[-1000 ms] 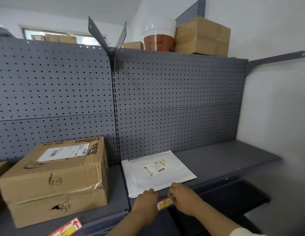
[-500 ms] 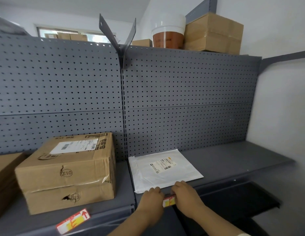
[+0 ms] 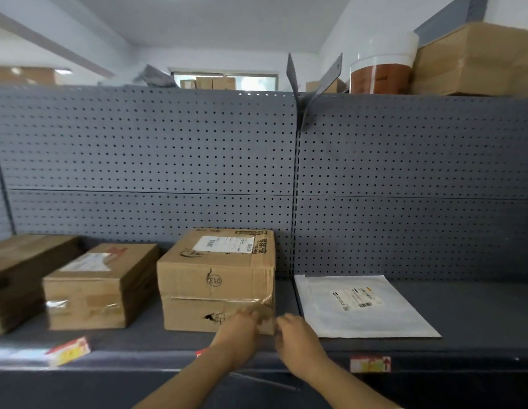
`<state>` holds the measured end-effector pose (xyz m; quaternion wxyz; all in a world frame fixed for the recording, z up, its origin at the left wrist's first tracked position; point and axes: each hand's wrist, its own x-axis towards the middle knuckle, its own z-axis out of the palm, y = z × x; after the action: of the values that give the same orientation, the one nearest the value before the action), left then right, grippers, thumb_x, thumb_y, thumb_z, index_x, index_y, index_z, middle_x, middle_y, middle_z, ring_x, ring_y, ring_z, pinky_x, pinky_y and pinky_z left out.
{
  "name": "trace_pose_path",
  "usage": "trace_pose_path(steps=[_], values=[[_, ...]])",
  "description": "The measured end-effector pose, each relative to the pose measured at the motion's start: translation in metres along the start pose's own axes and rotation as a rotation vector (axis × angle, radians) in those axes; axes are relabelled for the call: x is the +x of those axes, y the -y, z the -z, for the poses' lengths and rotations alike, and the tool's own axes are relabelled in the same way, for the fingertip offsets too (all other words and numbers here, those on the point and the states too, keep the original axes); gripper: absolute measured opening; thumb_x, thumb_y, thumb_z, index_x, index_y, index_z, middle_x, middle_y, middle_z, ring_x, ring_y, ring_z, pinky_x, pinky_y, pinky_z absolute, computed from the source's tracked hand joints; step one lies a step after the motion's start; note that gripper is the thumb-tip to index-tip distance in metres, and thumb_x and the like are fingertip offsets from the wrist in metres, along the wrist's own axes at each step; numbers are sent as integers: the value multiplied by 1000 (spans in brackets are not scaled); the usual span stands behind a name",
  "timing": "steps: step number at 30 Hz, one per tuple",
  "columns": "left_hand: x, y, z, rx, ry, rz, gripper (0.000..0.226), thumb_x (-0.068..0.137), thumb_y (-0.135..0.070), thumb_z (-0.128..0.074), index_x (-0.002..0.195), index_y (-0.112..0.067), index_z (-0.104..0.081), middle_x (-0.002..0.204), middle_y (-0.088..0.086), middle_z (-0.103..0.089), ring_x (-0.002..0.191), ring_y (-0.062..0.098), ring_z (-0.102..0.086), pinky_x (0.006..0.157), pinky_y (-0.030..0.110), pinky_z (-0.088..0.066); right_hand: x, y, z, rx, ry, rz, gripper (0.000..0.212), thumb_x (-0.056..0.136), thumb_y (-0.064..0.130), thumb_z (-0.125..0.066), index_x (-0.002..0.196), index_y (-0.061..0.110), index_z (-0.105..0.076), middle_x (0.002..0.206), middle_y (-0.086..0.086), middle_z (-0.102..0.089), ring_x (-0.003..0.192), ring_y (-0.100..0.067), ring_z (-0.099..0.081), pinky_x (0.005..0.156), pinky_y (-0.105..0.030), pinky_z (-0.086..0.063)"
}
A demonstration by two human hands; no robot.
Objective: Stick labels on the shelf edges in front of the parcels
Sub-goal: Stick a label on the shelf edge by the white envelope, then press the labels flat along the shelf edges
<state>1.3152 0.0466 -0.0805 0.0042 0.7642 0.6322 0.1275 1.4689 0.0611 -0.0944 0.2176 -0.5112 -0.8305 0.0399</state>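
Both hands, left (image 3: 237,332) and right (image 3: 295,335), look empty at the taped brown cardboard box (image 3: 217,280); nudging it off the red-yellow edge label (image 3: 201,353) risks mismatch.

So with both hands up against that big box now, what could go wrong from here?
1. The left hand and right hand sit at the front lower corner of the cardboard box; nudging it could shift it off line with the label half hidden under the left forearm.
2. The label further left looks tilted and possibly lifting off the shelf edge; it may peel away.
3. The label under the white mailer looks flat, but blur hides whether it is fully pressed.
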Motion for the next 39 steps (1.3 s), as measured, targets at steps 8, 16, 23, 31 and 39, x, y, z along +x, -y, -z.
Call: trace_pose_path(steps=[8,16,23,31,39], values=[[-42,81,19,-59,31,209,30,91,-25,-55,121,-24,-58,127,0,-58,111,19,-58,93,30,-47,12,55,-32,-48,110,144,35,91,7,-50,124,17,-57,127,-2,-53,116,-23,-48,101,-36,-42],[-66,109,22,-110,170,138,34,91,-12,-51,125,-14,-52,132,8,-51,119,25,-50,102,37,-44,6,87,-49,-196,84,82,35,89,-1,-49,119,15,-57,123,-4,-49,111,-23,-49,87,-33,-42],[-74,113,14,-98,194,41,37,96,-11,-48,132,-17,-50,139,6,-47,127,24,-45,107,36,-38,0,99,-52,-194,58,20,38,86,-4,-48,116,17,-58,118,-3,-52,107,-22,-51,82,-31,-40],[-76,113,15,-102,225,47,45,92,-12,-56,135,-21,-51,140,2,-48,128,21,-46,111,36,-37,17,102,-44,-75,111,-104,21,90,4,-48,96,20,-60,105,1,-56,90,-16,-54,77,-27,-46],[-70,109,25,-76,226,104,41,92,-16,-55,132,-22,-53,139,3,-49,128,21,-46,110,38,-38,24,95,-42,7,105,-112,21,91,6,-51,92,22,-65,104,5,-60,90,-13,-58,81,-27,-51]])
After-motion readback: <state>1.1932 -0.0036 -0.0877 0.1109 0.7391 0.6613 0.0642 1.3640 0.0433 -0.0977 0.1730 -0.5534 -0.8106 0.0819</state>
